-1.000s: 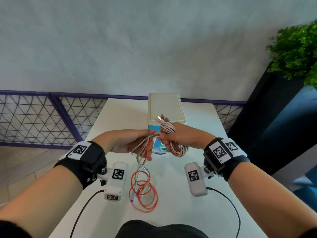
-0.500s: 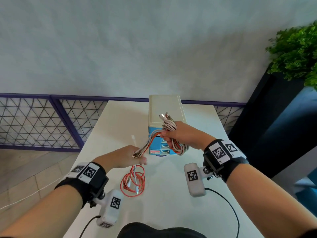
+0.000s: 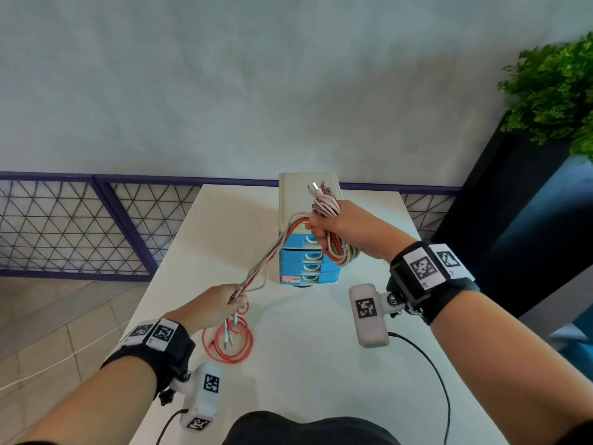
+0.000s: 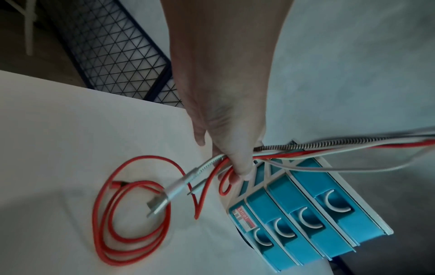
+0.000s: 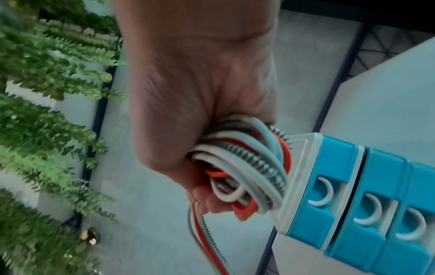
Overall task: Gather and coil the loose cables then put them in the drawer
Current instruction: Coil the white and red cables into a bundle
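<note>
At left wrist, red cable [image 4: 132,214] loops, head-view partly hidden

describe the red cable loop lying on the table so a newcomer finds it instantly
On the white table, look in front of the blue drawer unit, toward its left. Under the left hand lies the red cable loop, the only cable length resting coiled on the tabletop, all red.

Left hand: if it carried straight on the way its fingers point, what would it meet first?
Probably the red cable coil on the table, just beyond the left hand; the drawer unit sits off to one side. Depth is uncertain.
</note>
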{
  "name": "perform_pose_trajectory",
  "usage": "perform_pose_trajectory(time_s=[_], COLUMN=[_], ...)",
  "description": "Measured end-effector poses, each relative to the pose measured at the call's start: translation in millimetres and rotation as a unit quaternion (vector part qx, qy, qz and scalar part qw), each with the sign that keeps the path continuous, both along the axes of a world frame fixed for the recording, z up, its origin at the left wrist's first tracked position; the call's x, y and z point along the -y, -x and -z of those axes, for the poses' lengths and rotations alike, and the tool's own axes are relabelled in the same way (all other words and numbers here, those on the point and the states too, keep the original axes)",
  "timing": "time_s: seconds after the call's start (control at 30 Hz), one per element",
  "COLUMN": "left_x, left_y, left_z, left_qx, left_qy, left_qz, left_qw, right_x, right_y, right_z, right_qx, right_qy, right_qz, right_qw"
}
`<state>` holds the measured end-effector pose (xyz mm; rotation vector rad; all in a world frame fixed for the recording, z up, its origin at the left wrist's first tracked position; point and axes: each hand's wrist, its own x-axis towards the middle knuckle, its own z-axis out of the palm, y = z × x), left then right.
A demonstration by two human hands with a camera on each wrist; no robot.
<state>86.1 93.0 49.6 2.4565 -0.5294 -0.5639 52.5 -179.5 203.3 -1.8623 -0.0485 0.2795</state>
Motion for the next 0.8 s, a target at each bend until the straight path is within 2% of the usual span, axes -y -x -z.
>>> perform_pose_trajectory(time_s=[0.1, 0.17, 0.23, 0.3, 0.4, 0.5, 0.57, 0.63, 0.73, 0.8], left_x=[-1.0, -4.3, -3.7, -1.9, 5.8, 21.3, 34.5, 49.6, 63.9, 64.5], left_y=[0.0, -4.0, -6.7, -7.3, -3.5, 2.9, 3.6, 2.1, 1.5, 1.5], left_z=[1.3, 3.9, 0.7, -7.3, -40.7, -82.4, -102.7, -111.9, -108.7, -99.0], left_qx=[-0.030, -0.020, 0.001, -0.012, -0.051, 0.003, -0.005, -0.036, -0.114, -0.206], left_qy=[0.001, -0.024, -0.061, -0.059, 0.064, 0.192, 0.251, 0.253, 0.203, 0.249], left_qz=[-0.011, -0.014, -0.001, 0.023, 0.006, 0.002, 0.003, 0.020, 0.044, 0.057], left_qw=[0.999, 0.999, 0.998, 0.998, 0.997, 0.981, 0.968, 0.967, 0.971, 0.945], right_x=[-3.3, -3.6, -3.5, -3.2, -3.3, -6.4, -12.0, -17.2, -16.8, -12.5], right_y=[0.8, 1.1, 2.3, 3.4, 3.6, 3.9, 5.3, 6.4, 6.6, 5.9], right_z=[0.9, 1.1, 0.5, -0.1, 1.8, 7.3, 9.5, 9.7, 7.9, 8.6], right_qx=[-0.001, -0.003, -0.006, -0.005, -0.007, -0.018, -0.023, -0.017, 0.004, 0.017], right_qy=[-0.016, -0.003, 0.014, 0.034, 0.059, 0.077, 0.075, 0.078, 0.093, 0.105], right_qz=[0.001, 0.003, 0.003, -0.003, -0.023, -0.055, -0.079, -0.101, -0.104, -0.090], right_qw=[1.000, 1.000, 1.000, 0.999, 0.998, 0.995, 0.994, 0.992, 0.990, 0.990])
